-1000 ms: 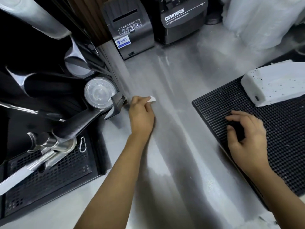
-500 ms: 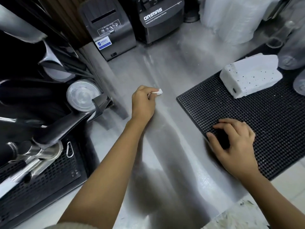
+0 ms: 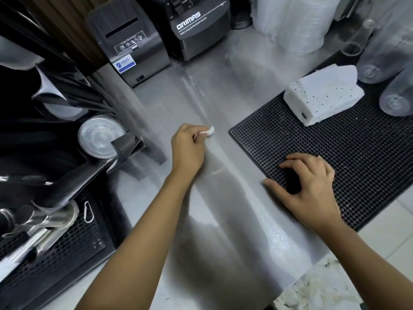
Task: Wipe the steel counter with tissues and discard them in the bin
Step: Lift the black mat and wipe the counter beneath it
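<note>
The steel counter [image 3: 201,90] runs from the back machines toward me, streaked and shiny. My left hand [image 3: 187,146] is curled round a small white tissue wad [image 3: 209,131] that pokes out past its fingers, low over the counter's middle. My right hand [image 3: 310,186] rests with bent fingers on the near left corner of a black rubber mat [image 3: 357,153], its thumb on the steel; it holds nothing. At the bottom right edge, a bin [image 3: 317,289] with crumpled white tissues shows partly.
A coffee machine with a drip grate [image 3: 44,253] fills the left. A receipt printer [image 3: 129,45] and a blender base [image 3: 199,25] stand at the back. On the mat sit a white speckled tissue holder [image 3: 321,97] and clear plastic cups [image 3: 395,95].
My left hand with the tissue has moved right along the counter, away from the coffee machine. My right hand stays on the mat's corner. The view has shifted right.
</note>
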`<state>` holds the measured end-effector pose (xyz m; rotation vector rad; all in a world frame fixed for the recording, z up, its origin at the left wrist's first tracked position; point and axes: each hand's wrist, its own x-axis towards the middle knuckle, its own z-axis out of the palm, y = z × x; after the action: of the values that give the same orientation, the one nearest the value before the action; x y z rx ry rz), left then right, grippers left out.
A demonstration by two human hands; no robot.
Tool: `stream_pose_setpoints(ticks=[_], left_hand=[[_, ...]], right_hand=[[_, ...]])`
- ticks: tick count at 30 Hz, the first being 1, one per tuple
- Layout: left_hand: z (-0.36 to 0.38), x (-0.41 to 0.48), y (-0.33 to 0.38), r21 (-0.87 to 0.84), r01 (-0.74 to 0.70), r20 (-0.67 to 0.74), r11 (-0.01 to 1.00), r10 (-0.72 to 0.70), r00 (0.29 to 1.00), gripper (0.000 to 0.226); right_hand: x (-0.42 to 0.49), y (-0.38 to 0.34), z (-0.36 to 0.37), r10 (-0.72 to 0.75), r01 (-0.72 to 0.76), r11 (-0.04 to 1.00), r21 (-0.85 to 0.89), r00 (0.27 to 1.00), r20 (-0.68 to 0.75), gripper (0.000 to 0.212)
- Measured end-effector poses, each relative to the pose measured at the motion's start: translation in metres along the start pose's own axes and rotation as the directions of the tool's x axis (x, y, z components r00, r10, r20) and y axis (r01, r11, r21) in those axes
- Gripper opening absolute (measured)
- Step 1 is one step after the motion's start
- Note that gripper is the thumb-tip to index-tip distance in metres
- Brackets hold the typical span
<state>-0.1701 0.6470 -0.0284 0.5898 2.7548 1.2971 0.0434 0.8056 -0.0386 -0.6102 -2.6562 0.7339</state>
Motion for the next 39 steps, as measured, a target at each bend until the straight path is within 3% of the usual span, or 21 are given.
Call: stream_pose_setpoints(ticks=[7,11,15,22,28,31,34,36,39], left_hand=[[0.008,-0.044,-0.001,0.067,-0.166,0.086,0.984,0.16,0.983,0.034],[-0.005,-0.057,0.0,-0.077,0.009,0.157,0.997,0.003,0.988,0.023],[0.001,-0.015,0.008,-0.144,0.06,-0.02,0.988,-0.063,0.998,0.014],[0.043,0.021,0.024,0.022,-0.06,0.058,0.998,0.059,0.997,0.027],[0.052,-0.056,0.037,-0.018,-0.279,0.182,0.96,0.278,0.943,0.035],[0.043,-0.059,0.039,-0.149,-0.121,0.246,0.981,0.155,0.957,0.03],[0.034,-0.019,0.032,-0.191,0.022,0.039,0.981,-0.015,0.999,0.018],[0.036,0.005,0.029,-0.1,0.03,-0.017,0.995,-0.032,0.999,0.021],[0.054,0.017,0.032,-0.005,-0.039,0.065,0.999,0.039,0.997,0.027]], right_hand=[[0.0,0.003,0.002,0.0,0.001,1.0,0.021,1.0,-0.016,0.049],[0.0,0.002,0.0,0.006,-0.003,0.996,0.09,1.0,-0.024,0.038],[-0.002,0.004,0.0,0.036,-0.031,0.981,0.19,0.999,-0.026,0.027],[-0.003,0.007,-0.001,0.059,-0.044,0.97,0.238,0.997,-0.057,0.018],[-0.003,0.003,-0.003,0.093,-0.078,0.955,0.285,0.995,-0.038,0.021],[-0.003,0.0,-0.007,0.105,-0.087,0.942,0.323,0.994,-0.037,0.014],[-0.004,-0.004,-0.008,0.127,-0.103,0.93,0.352,0.991,-0.046,0.023],[-0.005,-0.003,-0.008,0.137,-0.112,0.925,0.364,0.99,-0.044,0.025],[-0.004,-0.001,-0.007,0.161,-0.127,0.906,0.404,0.986,-0.051,0.024]])
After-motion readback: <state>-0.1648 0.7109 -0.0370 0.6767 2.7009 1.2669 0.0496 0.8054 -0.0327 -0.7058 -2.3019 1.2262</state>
